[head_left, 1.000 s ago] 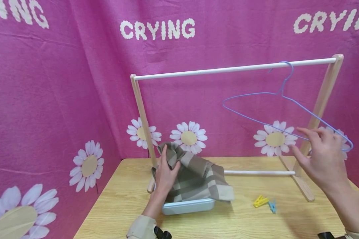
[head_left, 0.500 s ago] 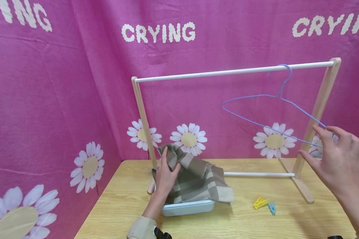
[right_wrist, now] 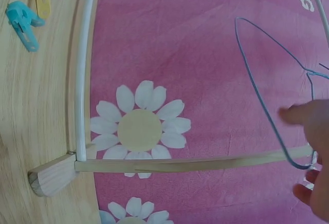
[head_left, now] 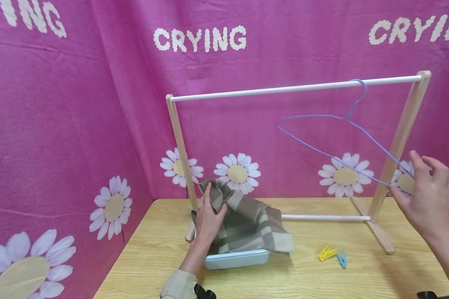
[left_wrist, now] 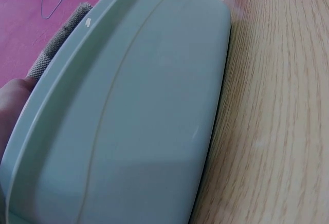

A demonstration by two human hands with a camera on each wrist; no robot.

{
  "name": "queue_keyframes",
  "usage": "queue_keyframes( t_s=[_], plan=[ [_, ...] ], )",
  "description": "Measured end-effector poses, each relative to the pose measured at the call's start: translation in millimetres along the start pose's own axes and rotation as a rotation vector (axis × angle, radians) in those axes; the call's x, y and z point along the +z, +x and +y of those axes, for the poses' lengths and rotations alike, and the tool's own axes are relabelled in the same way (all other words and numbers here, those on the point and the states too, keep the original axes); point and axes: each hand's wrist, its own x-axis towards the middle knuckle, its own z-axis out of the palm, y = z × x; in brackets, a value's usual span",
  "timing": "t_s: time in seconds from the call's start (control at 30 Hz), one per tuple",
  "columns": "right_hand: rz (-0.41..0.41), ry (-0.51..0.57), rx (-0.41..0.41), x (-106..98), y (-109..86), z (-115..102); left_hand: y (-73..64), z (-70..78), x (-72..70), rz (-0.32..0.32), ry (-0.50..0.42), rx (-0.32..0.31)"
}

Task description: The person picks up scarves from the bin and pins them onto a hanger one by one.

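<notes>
A brown and beige checked cloth [head_left: 247,226] lies bunched in a shallow pale blue tray [head_left: 237,261], draping over its right side. My left hand [head_left: 208,218] rests on the cloth's left part, index finger extended and thumb spread; its other fingers are mostly hidden. The left wrist view shows the tray's outer wall [left_wrist: 149,106] up close. A blue wire hanger [head_left: 372,137] hangs from the rack's top rail. My right hand [head_left: 432,195] is at the hanger's right end, thumb and fingers parted around it. The right wrist view has the wire's corner [right_wrist: 295,163] between thumb and fingers.
The rack's white top rail [head_left: 295,88] spans two wooden uprights, with a lower rail [head_left: 325,217] behind the tray. A yellow clothespin [head_left: 327,252] and a blue clothespin [head_left: 342,259] lie on the wooden table [head_left: 295,278]. Pink fabric [head_left: 217,128] stands behind and at left.
My right hand has moved to the right, from in front of the hanger's lower wire to its right end. The hanger has tilted slightly, left end up. My left hand stays on the cloth.
</notes>
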Motion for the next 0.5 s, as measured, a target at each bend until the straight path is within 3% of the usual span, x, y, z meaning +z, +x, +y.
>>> queue_keyframes(
  t_s=[0.2, 0.37, 0.5],
  plan=[
    [0.0, 0.049, 0.056, 0.6, 3.4, 0.5, 0.4, 0.7, -1.0, 0.001, 0.002, -0.002],
    [0.085, 0.032, -0.035, 3.2, 6.6, 6.2, -0.1, -0.5, -0.2, 0.003, 0.014, 0.005],
    [0.109, 0.037, -0.086, 2.5, 6.8, 9.1, -0.2, -0.5, 1.0, 0.018, 0.046, 0.018]
  ],
)
